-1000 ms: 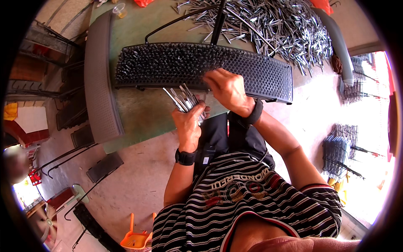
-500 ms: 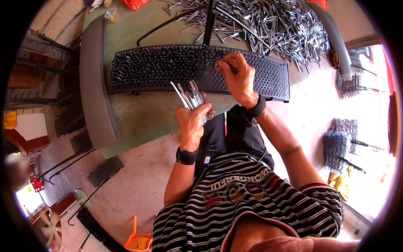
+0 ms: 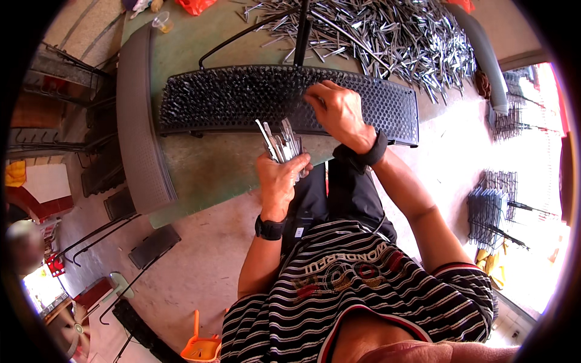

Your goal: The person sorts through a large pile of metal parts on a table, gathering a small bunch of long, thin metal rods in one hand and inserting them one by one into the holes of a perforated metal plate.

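My left hand [image 3: 283,176] is closed around a bundle of thin silvery metal strips [image 3: 281,144], their tips fanning upward just in front of a dark perforated panel [image 3: 381,112]. The long, slightly curved panel lies across the table, its left and middle holes packed with upright dark pieces [image 3: 224,97]; the holes toward the right end are bare. Over the middle of the panel, at the border of the filled part, my right hand [image 3: 342,115] bends down with thumb and fingers pinched together. Whatever is between those fingertips is hidden or too small to make out.
A big heap of loose metal strips [image 3: 405,42] covers the table's far right. Black rods [image 3: 302,36] rise behind the panel. Stacked grey panels [image 3: 139,121] line the left edge of the green table [image 3: 200,187]. A plastic cup [image 3: 162,23] stands far left; wire racks [image 3: 487,209] stand at right.
My right hand has shifted slightly left and turned downward, its fingers closer to the panel's filled part. My left hand has barely moved, still holding the strips.
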A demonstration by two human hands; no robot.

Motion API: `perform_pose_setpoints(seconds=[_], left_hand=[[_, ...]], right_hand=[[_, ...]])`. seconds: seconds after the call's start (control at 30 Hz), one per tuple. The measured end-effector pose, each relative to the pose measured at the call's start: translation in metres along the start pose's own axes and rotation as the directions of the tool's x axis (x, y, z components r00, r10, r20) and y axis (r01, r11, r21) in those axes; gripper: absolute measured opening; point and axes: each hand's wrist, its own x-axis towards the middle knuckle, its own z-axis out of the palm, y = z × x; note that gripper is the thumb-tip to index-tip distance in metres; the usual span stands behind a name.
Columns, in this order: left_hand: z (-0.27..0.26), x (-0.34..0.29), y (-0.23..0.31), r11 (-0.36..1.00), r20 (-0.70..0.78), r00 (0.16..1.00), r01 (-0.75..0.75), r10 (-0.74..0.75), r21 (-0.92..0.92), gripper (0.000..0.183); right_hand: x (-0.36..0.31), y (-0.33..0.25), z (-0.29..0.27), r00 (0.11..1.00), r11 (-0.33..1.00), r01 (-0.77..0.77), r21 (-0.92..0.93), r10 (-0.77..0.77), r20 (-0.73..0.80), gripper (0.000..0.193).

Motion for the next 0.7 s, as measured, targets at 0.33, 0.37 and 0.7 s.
perform_pose_setpoints(seconds=[0.33,0.37,0.7], left_hand=[[0.009,0.006,-0.006,0.994,0.034,0.994,0.104,-0.105,0.035,0.019],[0.007,0.007,-0.009,0.993,0.037,0.993,0.110,-0.112,0.047,0.019],[0.001,0.007,-0.009,0.996,0.034,0.996,0.081,-0.083,0.034,0.016]], right_hand=[[-0.010,-0.004,-0.011,0.832,0.456,-0.535,0.711,0.429,0.351,0.014],[-0.009,-0.005,-0.012,0.842,0.437,-0.482,0.759,0.471,0.262,0.013],[-0.009,-0.003,0.013,0.944,0.819,-0.232,0.525,0.320,-0.081,0.006]])
